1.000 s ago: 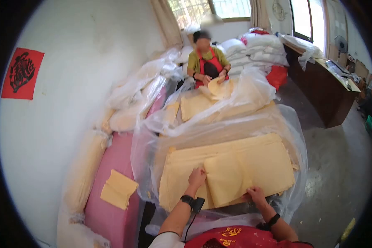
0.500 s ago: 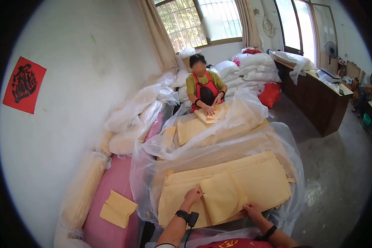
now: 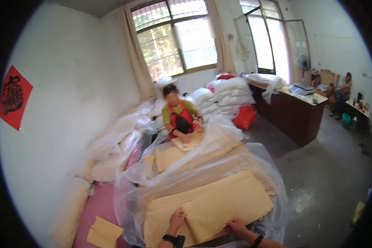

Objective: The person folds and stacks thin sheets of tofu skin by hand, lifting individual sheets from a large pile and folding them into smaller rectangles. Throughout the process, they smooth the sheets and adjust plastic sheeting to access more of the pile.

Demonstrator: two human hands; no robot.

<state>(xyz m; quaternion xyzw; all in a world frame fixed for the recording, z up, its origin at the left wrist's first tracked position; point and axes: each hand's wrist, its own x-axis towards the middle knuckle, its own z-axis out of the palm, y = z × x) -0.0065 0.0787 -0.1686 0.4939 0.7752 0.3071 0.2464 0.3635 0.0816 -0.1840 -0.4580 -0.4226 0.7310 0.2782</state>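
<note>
A broad stack of yellow sheets (image 3: 231,194) lies on clear plastic in front of me. My left hand (image 3: 177,218) pinches the left edge of the top sheet, which is partly raised over the stack. At the sheet's near edge, my right hand (image 3: 237,226) has its fingers closed on it too. A folded yellow piece (image 3: 104,232) rests apart on the pink surface (image 3: 97,206) at the lower left. Across the table, a co-worker's hands touch another yellow sheet (image 3: 188,142).
Clear plastic film (image 3: 223,128) bunches between me and the co-worker (image 3: 180,115). Wrapped rolls (image 3: 72,211) line the left wall. White sacks (image 3: 231,93), a red bag (image 3: 244,118) and a brown counter (image 3: 293,115) stand behind. Another person (image 3: 342,91) sits far right.
The view has tilted up and turned right. The sheet in my hands has opened out to the right, its right part now flatter over the stack.
</note>
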